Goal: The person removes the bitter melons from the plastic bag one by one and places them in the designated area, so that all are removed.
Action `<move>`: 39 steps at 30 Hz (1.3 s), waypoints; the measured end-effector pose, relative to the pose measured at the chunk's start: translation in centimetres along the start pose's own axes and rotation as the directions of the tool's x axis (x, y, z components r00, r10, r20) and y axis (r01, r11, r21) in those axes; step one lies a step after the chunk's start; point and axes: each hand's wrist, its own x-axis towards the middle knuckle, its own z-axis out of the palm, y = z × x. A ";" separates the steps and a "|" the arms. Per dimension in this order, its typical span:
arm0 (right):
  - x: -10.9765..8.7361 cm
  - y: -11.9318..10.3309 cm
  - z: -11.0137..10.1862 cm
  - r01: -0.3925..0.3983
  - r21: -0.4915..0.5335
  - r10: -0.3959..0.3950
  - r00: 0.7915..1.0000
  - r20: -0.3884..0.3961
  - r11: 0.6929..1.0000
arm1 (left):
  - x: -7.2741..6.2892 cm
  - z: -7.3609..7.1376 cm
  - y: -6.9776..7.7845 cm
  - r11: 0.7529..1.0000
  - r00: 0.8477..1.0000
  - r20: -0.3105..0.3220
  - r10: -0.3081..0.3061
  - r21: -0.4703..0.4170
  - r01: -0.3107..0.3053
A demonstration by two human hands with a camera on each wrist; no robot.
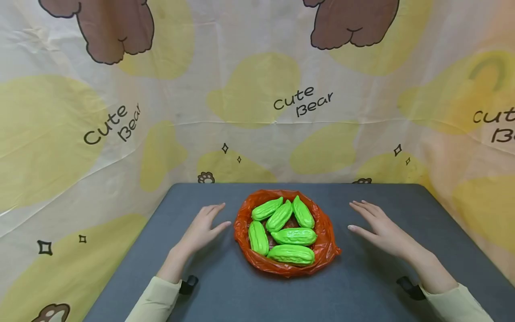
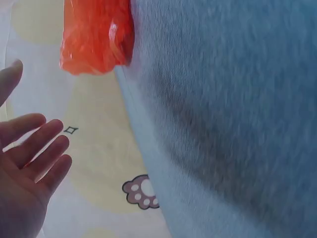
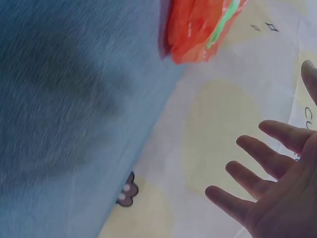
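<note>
Background: a pale, yellow-patched cloth (image 1: 185,107) is hanging behind a grey-blue table (image 1: 225,295), with black "Cute Bear" lettering (image 1: 303,102) running across it. Directions are being read from the head view, dial centred on the red plastic bag (image 1: 281,269), twelve o'clock pointing to the table's far edge.

9 o'clock: the left hand (image 1: 201,229) is hovering just beside the bag, not touching. Thumb and fingers are standing well apart; the grip is wide, holding nothing.

Centre: the bag is sitting on the table, its round mouth gaping, its edge crumpling, a gathered tip sticking out near 4 o'clock. Inside, six bumpy green gourds (image 1: 291,254) are lying: two toward 11, one toward 1, one along 9, one reaching from the middle toward 3, one along 6.

3 o'clock: the right hand (image 1: 382,230) is hovering slightly farther off. Its grip is wide too, holding nothing.

Handling notes (judgement): the hands are facing each other across the bag, so even contact from 9 and 3 would be suiting the round shape. The thin film is probably slipping or tearing easily; spread fingers low on the wall would be supporting it better than a pinched edge. Uneven pressure would be risking rolling gourds.
</note>
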 end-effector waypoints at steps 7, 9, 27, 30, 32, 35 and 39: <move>0.5 -1.2 1.1 0.033 0.039 -0.031 0.998 -0.047 0.999 | 0.1 1.2 0.3 0.989 0.995 -0.080 -0.053 -0.142 0.041; 0.8 -1.6 1.4 0.039 0.046 -0.036 0.998 -0.057 0.998 | 0.2 1.4 0.5 0.982 0.993 -0.089 -0.083 -0.174 0.067; 2.2 -4.6 3.8 0.094 0.217 -0.078 0.994 -0.080 0.972 | 0.7 2.7 1.8 0.836 0.925 0.024 -0.380 -0.419 0.354; 2.3 -5.2 4.2 0.100 0.253 -0.088 0.994 -0.061 0.962 | 0.7 2.9 1.8 0.822 0.915 0.037 -0.402 -0.425 0.378; 2.3 -5.5 4.5 0.106 0.273 -0.095 0.994 -0.052 0.956 | 0.7 3.0 1.9 0.818 0.911 0.043 -0.410 -0.425 0.388; 2.4 -6.0 4.9 0.112 0.318 -0.104 0.994 -0.041 0.941 | 0.8 3.2 1.9 0.812 0.906 0.054 -0.419 -0.424 0.401; 2.6 -6.5 5.5 0.116 0.380 -0.119 0.993 -0.016 0.918 | 0.9 3.4 2.0 0.801 0.901 0.070 -0.429 -0.432 0.414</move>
